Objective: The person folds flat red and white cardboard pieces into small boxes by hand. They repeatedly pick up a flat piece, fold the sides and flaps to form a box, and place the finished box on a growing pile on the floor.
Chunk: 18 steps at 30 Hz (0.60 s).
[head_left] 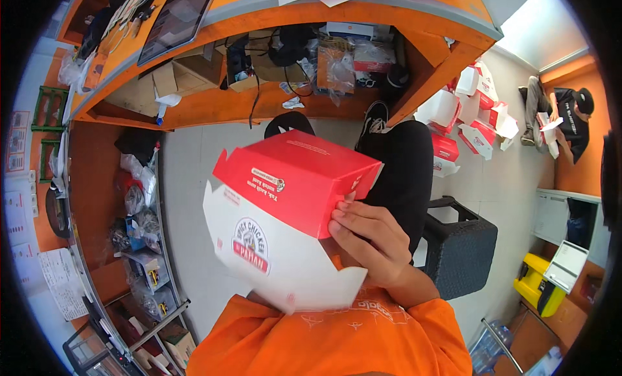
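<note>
A red and white cardboard food box (295, 165) is held in front of my chest, partly folded. Its red body is upper, and a white flap (301, 272) with a round printed emblem spreads out toward me. My right hand (374, 238) grips the box's right side, fingers bent against the red corner and the edge of the flap. My left hand does not show; the box and flap cover the area where it could be.
Several red and white boxes (476, 113) lie heaped on the floor at the right, near a seated person (570, 120) holding another. A black stool (459, 256) stands at my right. An orange desk (272, 19) spans the front, with a cluttered shelf (214, 110) underneath. Storage racks (170, 236) line the left.
</note>
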### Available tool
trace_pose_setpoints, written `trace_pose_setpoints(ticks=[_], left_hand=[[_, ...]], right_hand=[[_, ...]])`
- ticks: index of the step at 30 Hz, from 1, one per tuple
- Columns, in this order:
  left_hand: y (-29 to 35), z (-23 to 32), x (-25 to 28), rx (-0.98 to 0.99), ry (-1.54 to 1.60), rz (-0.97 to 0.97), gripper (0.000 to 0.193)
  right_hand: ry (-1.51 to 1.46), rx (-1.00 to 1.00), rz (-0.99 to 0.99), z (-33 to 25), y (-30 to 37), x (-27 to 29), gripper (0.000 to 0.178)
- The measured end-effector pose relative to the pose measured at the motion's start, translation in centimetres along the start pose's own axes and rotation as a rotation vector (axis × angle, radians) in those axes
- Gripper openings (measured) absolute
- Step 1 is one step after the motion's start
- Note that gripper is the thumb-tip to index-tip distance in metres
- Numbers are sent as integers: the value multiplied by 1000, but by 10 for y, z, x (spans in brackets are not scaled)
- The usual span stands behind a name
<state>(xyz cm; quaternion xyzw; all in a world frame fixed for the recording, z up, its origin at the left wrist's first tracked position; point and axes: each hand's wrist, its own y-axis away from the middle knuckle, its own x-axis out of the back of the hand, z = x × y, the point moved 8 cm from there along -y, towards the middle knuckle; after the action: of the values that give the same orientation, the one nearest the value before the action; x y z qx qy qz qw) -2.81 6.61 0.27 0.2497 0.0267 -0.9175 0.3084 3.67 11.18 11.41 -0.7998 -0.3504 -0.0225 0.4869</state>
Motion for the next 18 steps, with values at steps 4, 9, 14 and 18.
trace_pose_setpoints(ticks=[4, 9, 14, 18], left_hand=[[1, 1, 2, 28, 59, -12, 41], [3, 2, 8, 78, 186, -38, 42], [12, 3, 10, 148, 297, -96, 44], [20, -9, 26, -8, -213, 30, 61]], right_hand=[[164, 48, -58, 13, 10, -3, 35], [160, -41, -113, 26, 1, 7, 36], [176, -202, -11, 41, 22, 23, 39], [265, -380, 178, 69, 56, 38, 24]])
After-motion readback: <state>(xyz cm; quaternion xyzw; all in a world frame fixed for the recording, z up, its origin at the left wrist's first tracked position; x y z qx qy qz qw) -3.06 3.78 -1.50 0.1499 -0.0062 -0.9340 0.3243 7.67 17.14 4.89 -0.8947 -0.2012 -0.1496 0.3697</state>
